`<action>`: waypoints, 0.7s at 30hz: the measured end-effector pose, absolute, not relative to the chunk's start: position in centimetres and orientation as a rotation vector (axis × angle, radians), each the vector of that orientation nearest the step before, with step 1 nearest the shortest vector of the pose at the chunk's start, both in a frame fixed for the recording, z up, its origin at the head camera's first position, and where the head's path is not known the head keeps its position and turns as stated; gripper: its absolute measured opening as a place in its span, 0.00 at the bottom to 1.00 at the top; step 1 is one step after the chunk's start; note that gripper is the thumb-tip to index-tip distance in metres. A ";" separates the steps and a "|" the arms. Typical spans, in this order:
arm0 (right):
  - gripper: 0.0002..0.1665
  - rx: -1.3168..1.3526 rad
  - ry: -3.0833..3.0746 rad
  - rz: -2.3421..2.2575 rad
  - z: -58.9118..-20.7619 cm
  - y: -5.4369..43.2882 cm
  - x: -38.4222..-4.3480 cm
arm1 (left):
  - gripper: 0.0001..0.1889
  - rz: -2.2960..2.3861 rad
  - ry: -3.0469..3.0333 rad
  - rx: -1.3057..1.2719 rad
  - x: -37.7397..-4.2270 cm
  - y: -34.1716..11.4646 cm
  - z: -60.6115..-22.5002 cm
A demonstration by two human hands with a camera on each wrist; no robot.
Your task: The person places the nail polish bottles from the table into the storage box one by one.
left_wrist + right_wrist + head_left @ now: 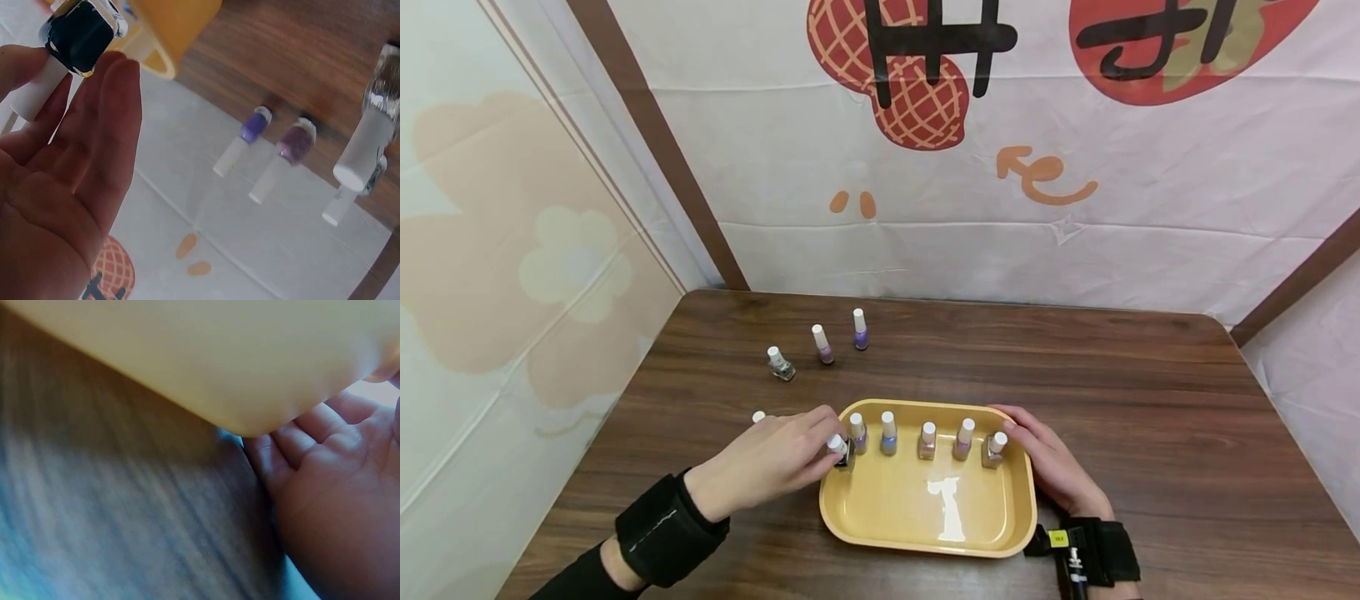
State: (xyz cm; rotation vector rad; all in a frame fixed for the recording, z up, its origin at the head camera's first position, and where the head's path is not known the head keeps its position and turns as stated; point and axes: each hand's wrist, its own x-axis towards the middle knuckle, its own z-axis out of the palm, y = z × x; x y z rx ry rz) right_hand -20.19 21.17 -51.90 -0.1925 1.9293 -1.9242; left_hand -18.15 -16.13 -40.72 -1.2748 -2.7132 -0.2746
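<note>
My left hand pinches a dark nail polish bottle by its white cap, at the left rim of a yellow tray. In the left wrist view the thumb and fingers lie along that cap. Inside the tray, several nail polish bottles stand in a row near the far wall, among them a blue one and a pinkish one. My right hand grips the tray's far right corner, thumb at the rim and fingers against the outer wall.
Beyond the tray on the wooden table stand a clear glittery bottle, a mauve one and a purple one. Another white cap shows behind my left hand. A printed cloth hangs behind the table.
</note>
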 end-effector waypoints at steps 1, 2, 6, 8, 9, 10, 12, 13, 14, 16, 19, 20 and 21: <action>0.29 -0.195 1.925 -1.927 -51.9 21.2 -20.2 | 0.05 -0.263 -2.710 -1.278 -18.1 -16.0 -40.9; 0.29 -0.197 1.921 -1.929 -51.9 21.2 -20.2 | 0.05 -0.252 -2.709 -1.281 -18.1 -16.0 -41.1; 0.29 -0.202 1.909 -1.938 -51.9 21.2 -20.2 | 0.05 -0.222 -2.720 -1.289 -17.9 -15.7 -41.7; 0.29 -0.201 1.907 -1.940 -51.9 21.2 -20.2 | 0.06 -0.214 -2.726 -1.293 -17.9 -15.7 -42.0; 0.29 -0.200 1.907 -1.940 -51.9 21.2 -20.2 | 0.06 -0.209 -2.728 -1.296 -17.8 -15.6 -42.1; 0.29 -0.196 1.906 -1.940 -51.9 21.2 -20.2 | 0.06 -0.203 -2.731 -1.298 -17.8 -15.6 -42.3; 0.29 -0.190 1.919 -1.933 -52.0 21.2 -20.3 | 0.06 -0.198 -2.747 -1.305 -17.8 -15.5 -42.5; 0.29 -0.185 1.929 -1.928 -52.0 21.2 -20.3 | 0.06 -0.198 -2.757 -1.309 -17.8 -15.5 -42.7; 0.29 -0.182 1.937 -1.924 -52.0 21.2 -20.3 | 0.05 -0.199 -2.767 -1.314 -17.8 -15.4 -42.8; 0.29 -0.170 1.947 -1.920 -52.1 21.2 -20.3 | 0.05 -0.196 -2.786 -1.320 -17.7 -15.4 -43.1; 0.30 -0.157 1.949 -1.920 -52.2 21.2 -20.3 | 0.05 -0.176 -2.802 -1.326 -17.6 -15.3 -43.5; 0.30 -0.153 1.943 -1.923 -52.2 21.2 -20.3 | 0.05 -0.169 -2.809 -1.327 -17.6 -15.2 -43.6; 0.30 -0.149 1.942 -1.924 -52.2 21.2 -20.3 | 0.05 -0.158 -2.813 -1.328 -17.6 -15.2 -43.7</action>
